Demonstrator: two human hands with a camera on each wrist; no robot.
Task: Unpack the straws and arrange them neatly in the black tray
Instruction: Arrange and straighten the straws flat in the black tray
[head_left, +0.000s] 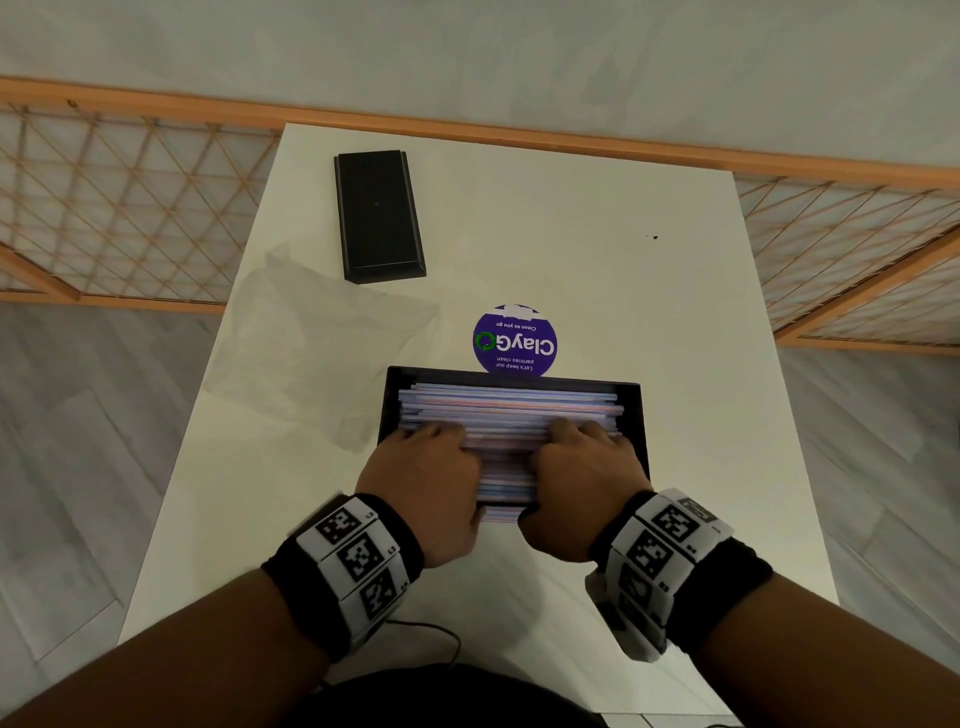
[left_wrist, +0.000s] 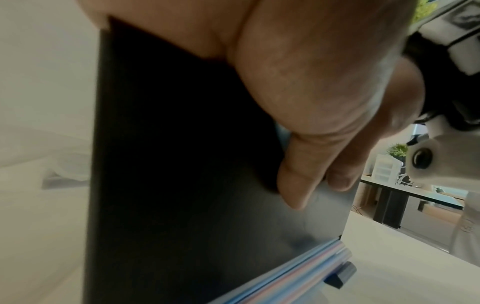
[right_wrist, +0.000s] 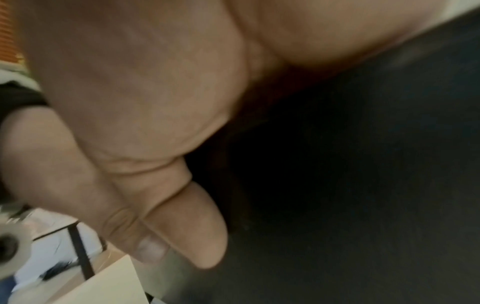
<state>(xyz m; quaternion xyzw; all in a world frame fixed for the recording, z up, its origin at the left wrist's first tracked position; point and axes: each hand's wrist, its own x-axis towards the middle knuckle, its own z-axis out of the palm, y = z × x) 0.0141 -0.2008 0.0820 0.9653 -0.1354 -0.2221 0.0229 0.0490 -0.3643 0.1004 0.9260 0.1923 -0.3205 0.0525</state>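
The black tray (head_left: 644, 415) lies in the middle of the white table, packed with pastel striped straws (head_left: 509, 410) lying left to right. My left hand (head_left: 431, 467) and right hand (head_left: 582, 467) grip its near side. Their fingers curl over the straws. In the left wrist view the left thumb (left_wrist: 298, 181) presses the tray's dark outer wall (left_wrist: 182, 164), with a few straws (left_wrist: 298, 273) showing below it. The right thumb (right_wrist: 182, 226) also lies against the black wall (right_wrist: 363, 185). Between the hands, some straws (head_left: 501, 514) stick out past the near edge.
A second long black tray or lid (head_left: 379, 215) lies at the far left of the table. Crumpled clear plastic wrapping (head_left: 322, 332) lies left of the tray. A round purple sticker (head_left: 514, 340) sits just behind it. An orange lattice fence (head_left: 130, 208) runs behind the table.
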